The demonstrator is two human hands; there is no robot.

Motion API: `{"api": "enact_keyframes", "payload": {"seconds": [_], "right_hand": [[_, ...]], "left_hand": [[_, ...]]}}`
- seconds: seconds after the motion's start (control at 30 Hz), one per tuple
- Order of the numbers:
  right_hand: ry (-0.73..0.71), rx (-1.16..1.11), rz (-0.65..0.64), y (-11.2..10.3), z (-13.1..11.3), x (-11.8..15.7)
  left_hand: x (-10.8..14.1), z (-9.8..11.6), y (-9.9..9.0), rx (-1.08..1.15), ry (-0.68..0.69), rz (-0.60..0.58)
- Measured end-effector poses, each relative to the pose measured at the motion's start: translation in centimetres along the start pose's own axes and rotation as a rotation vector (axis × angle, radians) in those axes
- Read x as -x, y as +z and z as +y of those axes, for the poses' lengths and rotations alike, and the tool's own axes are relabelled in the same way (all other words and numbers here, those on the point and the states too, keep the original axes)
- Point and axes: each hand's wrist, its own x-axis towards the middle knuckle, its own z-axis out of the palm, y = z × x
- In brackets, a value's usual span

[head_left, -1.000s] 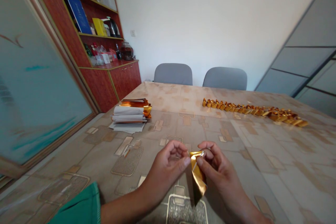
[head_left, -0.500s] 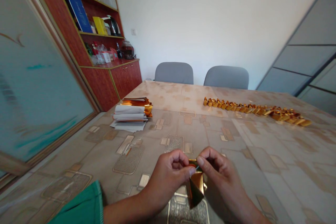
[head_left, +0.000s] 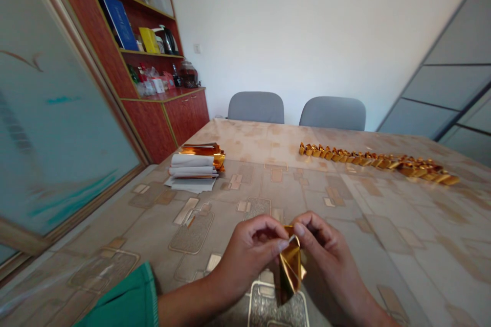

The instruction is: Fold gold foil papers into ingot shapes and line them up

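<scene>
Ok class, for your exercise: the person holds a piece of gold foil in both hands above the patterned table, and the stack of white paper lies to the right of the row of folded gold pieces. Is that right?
No: the head view shows the stack of white paper to the left of the row of folded gold pieces, not the right. The rest stands.

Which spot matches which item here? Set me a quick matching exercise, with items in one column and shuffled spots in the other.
Items:
1. Folded gold foil piece
2. Stack of white sheets topped with gold foil
3. Row of small crimped gold foil pieces
4. Blue hardcover book

Spots:
A. Far right of the patterned tabletop
B. On a shelf of the red wooden cabinet
C. Held between the left hand and right hand
D. Left part of the tabletop

Pairs: 1-C, 2-D, 3-A, 4-B
</scene>
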Motion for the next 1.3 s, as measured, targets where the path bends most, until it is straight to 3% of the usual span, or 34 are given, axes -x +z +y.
{"api": "enact_keyframes", "payload": {"seconds": [0.13,0.23,0.33,0.63,0.9,0.97,1.07,1.3], "right_hand": [[-0.34,0.43,-0.031,-1.0,-0.9,-0.3],[-0.556,0.67,-0.198,-1.4,-1.5,-0.4],[-0.595,0.793,-0.324,-1.2,-1.7,-0.5],[-0.714,0.809,-0.337,-1.8,-1.9,-1.0],[-0.889,1.086,-0.427,-2.6,-2.5,-1.3],[-0.878,1.047,-0.437,-2.4,-2.5,-1.3],[-0.733,0.879,-0.422,-1.8,-2.2,-1.1],[-0.436,0.568,-0.203,-0.5,-1.0,-0.5]], "left_hand": [[-0.9,0.3,-0.6,0.121,-0.018,0.169],[-1.0,0.4,-0.8,0.204,-0.055,0.206],[-0.8,0.4,-0.7,0.239,-0.081,0.19],[-0.7,0.4,-0.8,0.186,-0.056,0.213],[-0.7,0.3,-0.9,0.107,-0.013,0.232],[-0.7,0.1,-1.0,0.089,-0.012,0.229],[-0.8,-0.1,-0.8,0.043,0.031,0.214],[-0.8,-0.3,-0.5,0.04,0.104,0.234]]}}
